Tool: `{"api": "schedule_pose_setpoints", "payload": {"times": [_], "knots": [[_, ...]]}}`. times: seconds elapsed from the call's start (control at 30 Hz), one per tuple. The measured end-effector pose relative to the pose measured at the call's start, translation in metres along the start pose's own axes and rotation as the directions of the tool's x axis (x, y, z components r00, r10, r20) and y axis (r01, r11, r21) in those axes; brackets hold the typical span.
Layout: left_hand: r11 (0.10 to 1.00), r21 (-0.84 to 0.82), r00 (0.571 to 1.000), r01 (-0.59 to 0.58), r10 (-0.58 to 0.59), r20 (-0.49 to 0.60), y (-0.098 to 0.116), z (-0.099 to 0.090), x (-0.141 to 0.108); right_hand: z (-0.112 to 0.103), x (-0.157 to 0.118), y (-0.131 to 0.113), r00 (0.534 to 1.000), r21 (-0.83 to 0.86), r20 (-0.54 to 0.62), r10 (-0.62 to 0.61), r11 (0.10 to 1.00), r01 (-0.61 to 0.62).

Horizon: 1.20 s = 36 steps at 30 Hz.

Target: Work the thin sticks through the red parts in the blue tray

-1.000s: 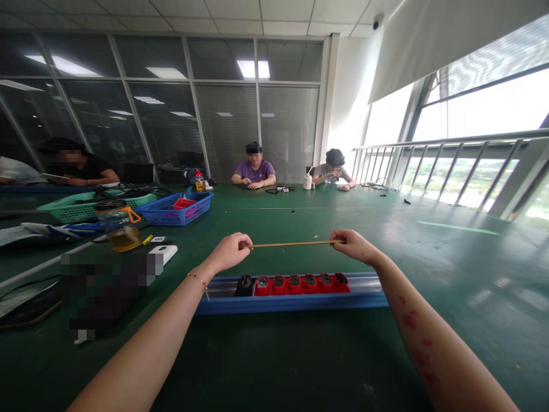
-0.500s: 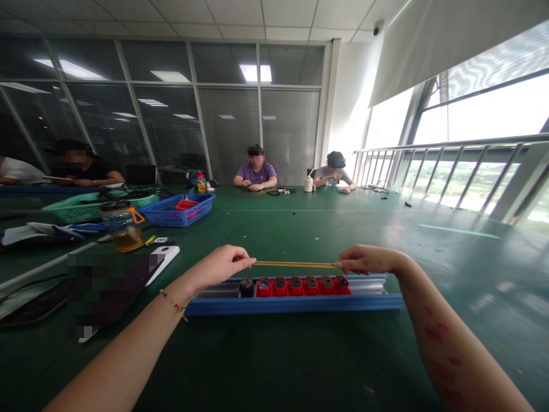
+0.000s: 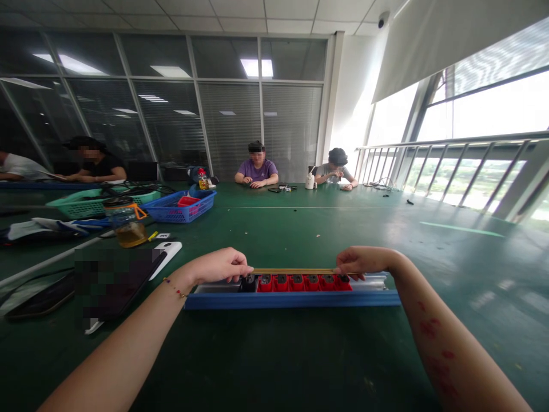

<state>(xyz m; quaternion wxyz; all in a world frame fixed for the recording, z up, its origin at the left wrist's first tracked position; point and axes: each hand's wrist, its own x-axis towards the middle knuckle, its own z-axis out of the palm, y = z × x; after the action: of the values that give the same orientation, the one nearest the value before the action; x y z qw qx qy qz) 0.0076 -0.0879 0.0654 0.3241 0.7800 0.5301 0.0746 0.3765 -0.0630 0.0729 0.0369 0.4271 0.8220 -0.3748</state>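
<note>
The left hand (image 3: 227, 264) and right hand (image 3: 358, 260) are pinching thin sticks (image 3: 294, 270) along the blue channel's (image 3: 294, 300) far side; moving evenly needs coordination.

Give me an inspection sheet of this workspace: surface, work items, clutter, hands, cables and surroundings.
Surface: green tabletop, pale specks beyond the hands.
Work items: thin yellowish strips along the far side of the red blocks; contact unclear. Blocks sit in a blue-edged tray, black block at their left end.
Clutter: lidded jar, blue basket, green basket.
Hands: left hand and right hand pinch opposite strip ends.
Cables: dark cables at the green basket.
Surroundings: seated people, metal railing at right.
</note>
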Motion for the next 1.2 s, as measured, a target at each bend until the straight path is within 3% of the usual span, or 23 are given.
{"api": "schedule_pose_setpoints", "payload": {"times": [0.47, 0.73, 1.2], "knots": [[0.998, -0.013, 0.996, 0.063, -0.062, 0.057, -0.008, 0.000, 0.004, 0.001, 0.002, 0.003, 0.993, 0.000, -0.019, 0.116, 0.993, -0.116], [0.999, -0.014, 0.994, 0.052, -0.051, 0.095, -0.001, 0.001, 0.001, 0.000, 0.004, 0.013, 0.989, -0.056, -0.029, 0.148, 0.987, -0.149], [1.000, -0.005, 0.991, 0.009, -0.009, 0.131, -0.010, 0.000, 0.004, 0.000, 0.003, 0.012, 0.991, -0.027, -0.023, 0.128, 0.991, -0.129]]}}
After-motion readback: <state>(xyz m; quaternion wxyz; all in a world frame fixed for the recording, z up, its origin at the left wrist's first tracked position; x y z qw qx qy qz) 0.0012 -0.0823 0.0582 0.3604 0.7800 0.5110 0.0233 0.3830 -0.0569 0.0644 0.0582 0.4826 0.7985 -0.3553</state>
